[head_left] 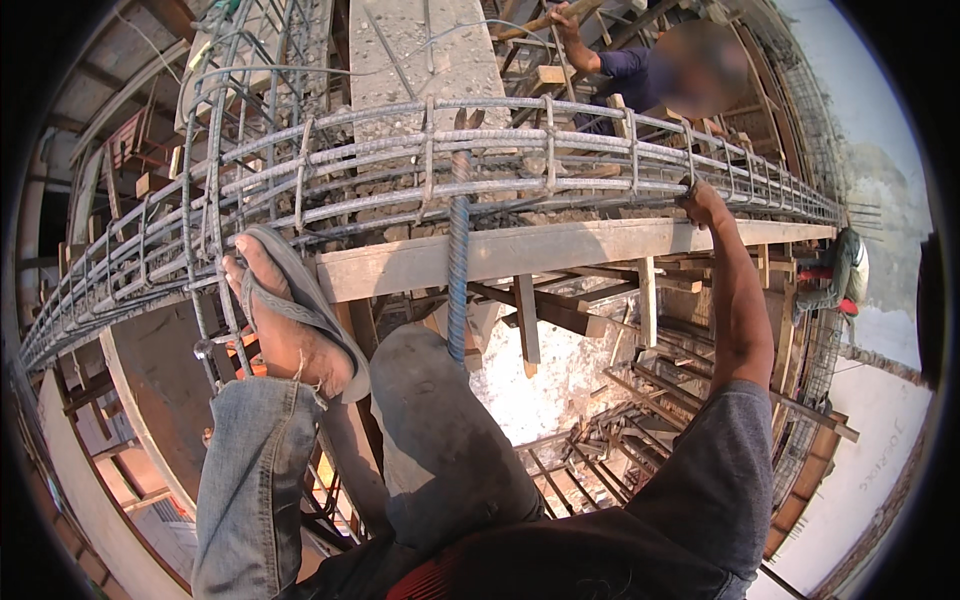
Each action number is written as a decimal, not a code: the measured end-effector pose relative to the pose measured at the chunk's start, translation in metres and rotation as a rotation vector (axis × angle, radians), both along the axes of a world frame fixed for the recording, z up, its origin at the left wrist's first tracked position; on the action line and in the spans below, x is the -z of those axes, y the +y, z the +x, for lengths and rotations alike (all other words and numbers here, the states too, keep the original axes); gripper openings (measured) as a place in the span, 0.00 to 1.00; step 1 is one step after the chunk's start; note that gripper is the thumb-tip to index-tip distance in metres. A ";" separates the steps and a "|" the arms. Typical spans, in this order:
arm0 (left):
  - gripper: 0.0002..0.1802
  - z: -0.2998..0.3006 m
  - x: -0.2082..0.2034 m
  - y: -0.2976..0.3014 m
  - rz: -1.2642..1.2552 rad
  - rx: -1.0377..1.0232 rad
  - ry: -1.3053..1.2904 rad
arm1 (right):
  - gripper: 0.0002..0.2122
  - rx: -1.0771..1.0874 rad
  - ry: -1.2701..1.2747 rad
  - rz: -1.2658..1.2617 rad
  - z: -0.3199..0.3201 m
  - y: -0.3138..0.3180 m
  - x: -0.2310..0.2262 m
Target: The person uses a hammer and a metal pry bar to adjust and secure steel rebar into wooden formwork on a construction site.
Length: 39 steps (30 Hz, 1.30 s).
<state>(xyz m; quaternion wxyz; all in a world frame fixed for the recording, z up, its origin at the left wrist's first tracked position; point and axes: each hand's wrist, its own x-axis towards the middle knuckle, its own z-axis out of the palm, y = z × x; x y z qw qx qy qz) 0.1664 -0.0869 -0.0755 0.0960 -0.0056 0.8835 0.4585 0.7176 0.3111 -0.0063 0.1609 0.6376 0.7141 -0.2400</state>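
Note:
My right hand (702, 203) is closed around a top bar of the long horizontal rebar cage (380, 165) that runs across the view. My arm reaches up to it from the lower right. My left hand does not show. My left foot in a grey sandal (290, 310) rests against the cage's lower bars at the left. A single ribbed steel bar (458, 270) stands upright between my knees, reaching up into the cage. Under the cage lies a pale wooden form board (560, 248).
A concrete column (425, 50) rises behind the cage. Another person in a dark shirt (635, 75) works beyond it, holding a wooden handle. A further person (850, 268) crouches at the far right. Timber props and scaffolding (620, 400) drop away far below.

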 end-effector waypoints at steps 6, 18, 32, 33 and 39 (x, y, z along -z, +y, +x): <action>0.50 0.000 -0.002 0.002 0.002 -0.003 0.003 | 0.13 0.015 -0.033 0.061 -0.004 -0.003 -0.002; 0.54 0.007 -0.017 0.006 0.006 0.003 -0.001 | 0.14 -0.001 -0.137 0.065 0.005 0.010 0.011; 0.58 0.001 0.009 0.004 0.025 -0.032 0.020 | 0.10 -0.184 0.015 0.291 0.044 0.020 0.032; 0.58 0.002 0.011 0.004 0.020 -0.029 0.014 | 0.09 -0.210 0.033 0.312 0.049 0.022 0.032; 0.59 -0.014 0.011 -0.006 -0.034 -0.008 0.041 | 0.14 -0.189 0.004 0.282 0.010 0.003 0.018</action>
